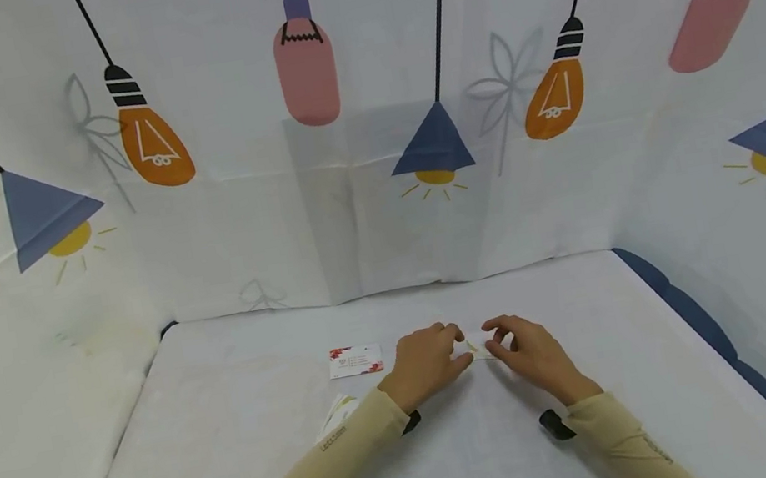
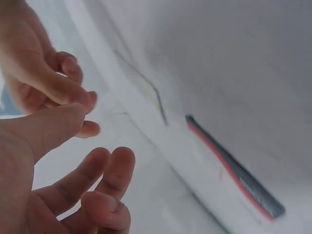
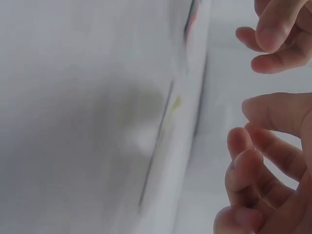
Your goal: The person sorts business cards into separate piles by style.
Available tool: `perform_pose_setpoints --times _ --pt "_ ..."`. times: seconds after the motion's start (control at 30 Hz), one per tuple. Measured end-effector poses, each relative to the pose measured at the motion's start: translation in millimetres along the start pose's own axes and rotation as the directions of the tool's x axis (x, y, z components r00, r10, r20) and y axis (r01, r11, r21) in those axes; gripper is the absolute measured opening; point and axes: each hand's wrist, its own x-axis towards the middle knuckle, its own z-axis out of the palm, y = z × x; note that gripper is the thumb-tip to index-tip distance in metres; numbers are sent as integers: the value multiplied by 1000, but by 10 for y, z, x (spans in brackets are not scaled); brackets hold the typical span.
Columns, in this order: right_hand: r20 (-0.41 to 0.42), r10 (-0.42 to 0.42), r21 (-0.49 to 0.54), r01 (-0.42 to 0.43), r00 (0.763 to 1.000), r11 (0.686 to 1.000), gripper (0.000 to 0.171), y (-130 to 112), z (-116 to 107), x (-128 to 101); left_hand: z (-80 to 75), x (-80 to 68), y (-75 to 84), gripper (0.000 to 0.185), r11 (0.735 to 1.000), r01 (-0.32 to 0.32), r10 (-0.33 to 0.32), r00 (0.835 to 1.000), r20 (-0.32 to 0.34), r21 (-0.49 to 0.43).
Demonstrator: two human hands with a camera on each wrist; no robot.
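A small white card with yellow-green print lies on the table between the two hands. In the left wrist view the same card lies flat, beyond the fingertips. My left hand is at its left side, thumb and fingers bent loosely and apart, with nothing between them. From the right, my right hand faces it, fingers loosely curved and holding nothing. Left of the left hand lies a white card-sized piece with red flower print; up close, its side is dark grey with pale lettering and a red edge.
White cards with green-yellow print lie partly hidden behind the left sleeve. A white cloth covers the table. Behind it hangs a white curtain with printed lamps. Dark blue edging runs along the right side.
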Motion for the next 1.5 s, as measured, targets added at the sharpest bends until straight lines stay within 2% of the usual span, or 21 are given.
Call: perform_pose_setpoints --times 0.1,0.27,0.37,0.5,0.73,0.87,1.0,1.13,1.27,1.33,1.5 --pt "-12 -42 5 42 999 999 28 -119 51 -7 -140 -140 -60 26 1000 -6 6 1000 -11 -26" --pt "-15 -131 24 131 991 991 30 -344 152 -20 -359 -392 -243 27 993 69 -70 997 -7 -99" --pt "-2 -178 28 178 984 984 31 -474 220 -24 -465 -563 -391 27 987 122 -125 992 -25 -101" --pt "26 -235 21 234 972 972 33 -618 322 -34 -576 -804 -597 28 977 200 -204 978 -39 -75" --pt "96 -310 18 310 946 951 32 -789 516 -34 -673 -1164 -831 32 937 346 -347 938 -3 -54" --pt "143 -360 31 359 922 933 32 -887 641 -28 -689 -1366 -870 37 910 412 -412 911 28 -39" --pt "205 -390 42 390 898 920 34 -944 720 -31 -685 -1533 -864 38 878 479 -476 877 68 -25" --pt "294 -413 69 412 862 909 35 -1004 765 -5 -686 -1682 -874 37 853 522 -519 849 96 -7" --pt "373 -452 79 458 810 886 36 -1026 808 58 -674 -1769 -878 38 846 532 -530 841 109 8" --pt "392 -469 86 476 792 875 35 -1039 838 94 -674 -1803 -871 39 849 528 -526 843 110 9" --pt "394 -494 87 504 775 859 35 -1089 930 184 -671 -1870 -858 41 860 510 -509 855 99 9"
